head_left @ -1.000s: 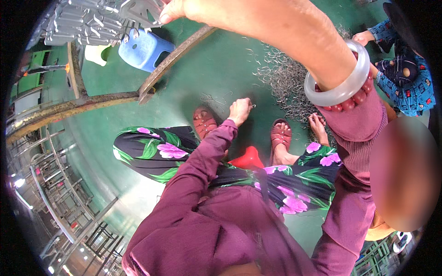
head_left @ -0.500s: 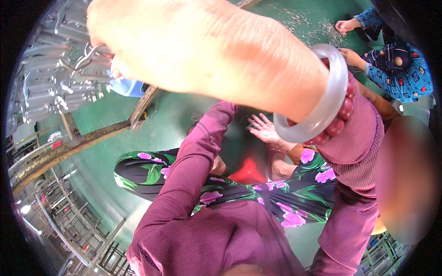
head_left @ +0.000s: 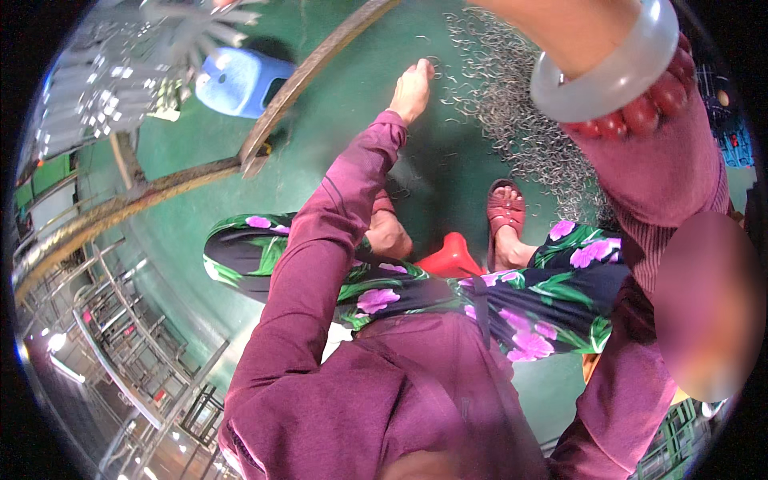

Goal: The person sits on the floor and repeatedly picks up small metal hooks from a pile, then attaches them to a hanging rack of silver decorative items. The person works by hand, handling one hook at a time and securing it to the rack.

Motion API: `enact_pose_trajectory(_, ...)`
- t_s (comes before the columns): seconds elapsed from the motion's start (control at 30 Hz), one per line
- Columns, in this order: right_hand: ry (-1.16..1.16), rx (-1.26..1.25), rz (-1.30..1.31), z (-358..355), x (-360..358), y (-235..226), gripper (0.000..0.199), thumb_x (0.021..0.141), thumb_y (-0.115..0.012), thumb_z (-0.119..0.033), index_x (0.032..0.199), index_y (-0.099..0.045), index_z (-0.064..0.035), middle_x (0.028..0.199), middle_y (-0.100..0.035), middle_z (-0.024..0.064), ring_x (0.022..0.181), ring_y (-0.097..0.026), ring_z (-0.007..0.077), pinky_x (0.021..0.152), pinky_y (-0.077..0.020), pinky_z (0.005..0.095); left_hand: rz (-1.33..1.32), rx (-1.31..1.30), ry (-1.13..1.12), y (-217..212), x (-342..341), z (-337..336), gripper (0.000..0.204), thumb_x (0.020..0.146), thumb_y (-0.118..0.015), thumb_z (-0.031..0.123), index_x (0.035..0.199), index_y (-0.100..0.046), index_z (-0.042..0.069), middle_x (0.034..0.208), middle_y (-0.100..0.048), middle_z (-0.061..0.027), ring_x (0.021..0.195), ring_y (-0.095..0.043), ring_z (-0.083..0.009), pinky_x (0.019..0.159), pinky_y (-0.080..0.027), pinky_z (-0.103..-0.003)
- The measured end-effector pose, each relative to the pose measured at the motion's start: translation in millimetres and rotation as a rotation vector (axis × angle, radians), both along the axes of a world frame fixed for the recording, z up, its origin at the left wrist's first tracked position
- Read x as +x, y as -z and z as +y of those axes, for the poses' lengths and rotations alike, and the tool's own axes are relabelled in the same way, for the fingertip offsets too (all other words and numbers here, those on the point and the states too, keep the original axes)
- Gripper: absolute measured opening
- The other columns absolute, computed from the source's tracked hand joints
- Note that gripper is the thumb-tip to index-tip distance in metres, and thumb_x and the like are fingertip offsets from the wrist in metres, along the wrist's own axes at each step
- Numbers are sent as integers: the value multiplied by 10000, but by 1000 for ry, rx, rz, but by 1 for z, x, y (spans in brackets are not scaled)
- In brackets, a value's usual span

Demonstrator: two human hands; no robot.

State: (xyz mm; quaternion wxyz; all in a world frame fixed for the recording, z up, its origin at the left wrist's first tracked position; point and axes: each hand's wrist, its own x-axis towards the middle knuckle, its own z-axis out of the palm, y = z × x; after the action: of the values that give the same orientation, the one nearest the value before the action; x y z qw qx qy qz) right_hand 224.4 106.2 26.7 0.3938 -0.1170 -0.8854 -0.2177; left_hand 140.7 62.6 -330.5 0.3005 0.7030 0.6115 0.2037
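Observation:
My left hand (head_left: pixel 413 92) reaches forward over the green floor. Its fingers are bent together; whatever they hold, if anything, is too small to make out. Thin curved metal wire pieces (head_left: pixel 520 104) lie scattered and heaped on the floor to its right. My right arm, with a pale bangle (head_left: pixel 596 88) and dark red beads at the wrist, crosses the upper right. Most of my right hand lies beyond the top edge. At the upper left, a bit of skin shows beside blurred, shiny metal pieces (head_left: pixel 104 96); I cannot tell whose it is.
A blue plastic stool (head_left: pixel 240 82) stands beyond a worn bar (head_left: pixel 184 174) at the left. My sandalled feet (head_left: pixel 506 216) flank a red plastic object (head_left: pixel 452 256) below me. Metal racks (head_left: pixel 120 336) fill the lower left. Part of a person's blue sleeve (head_left: pixel 736 144) shows at the right edge.
My right arm has swung up and right, its hand largely leaving view. My left hand, hidden before, now shows further forward. An open hand near my right foot is gone, and more wire pieces show.

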Motion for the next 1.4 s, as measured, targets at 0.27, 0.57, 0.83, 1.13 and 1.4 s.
enact_pose_trajectory(0.27,-54,-34,-79,-15,11,-22,144,791,-590,-99,724,-594,28,810,-581,137,804,-557,267,747,-449,373,-283,-364,-199,-5,-46,-58,117,849,-629,79,915,-679,-3,778,-682,-88,667,-635,-99,599,-548,-257)
enact_pose_trajectory(0.57,-100,-1053,-92,-7,-5,-33,149,872,-596,-120,844,-614,25,659,-618,57,564,-590,102,514,-486,249,-1078,-265,-476,-140,-52,-85,195,833,-682,108,964,-645,-32,843,-649,-63,715,-619,-125,621,-529,-244)
enact_pose_trajectory(0.83,-89,-1006,-76,-18,3,-46,135,877,-551,-71,818,-594,43,644,-601,49,574,-589,97,516,-490,256,-1204,-226,-411,-241,-55,-97,173,864,-656,119,1002,-614,22,906,-645,-41,794,-625,-119,651,-530,-242)
enact_pose_trajectory(1.13,-73,-1103,-112,-38,7,-61,175,775,-660,-102,876,-638,39,813,-624,216,744,-626,331,658,-464,380,-1620,-74,-340,-308,-59,-96,135,892,-616,114,1001,-594,36,890,-643,-40,755,-644,-124,655,-551,-238)
enact_pose_trajectory(1.4,-94,-1396,-115,-52,3,-69,91,846,-631,-71,878,-662,9,669,-614,17,605,-548,64,520,-427,232,-1442,138,-337,-342,-57,-101,128,882,-615,80,991,-595,16,844,-630,-60,717,-622,-125,648,-546,-253)
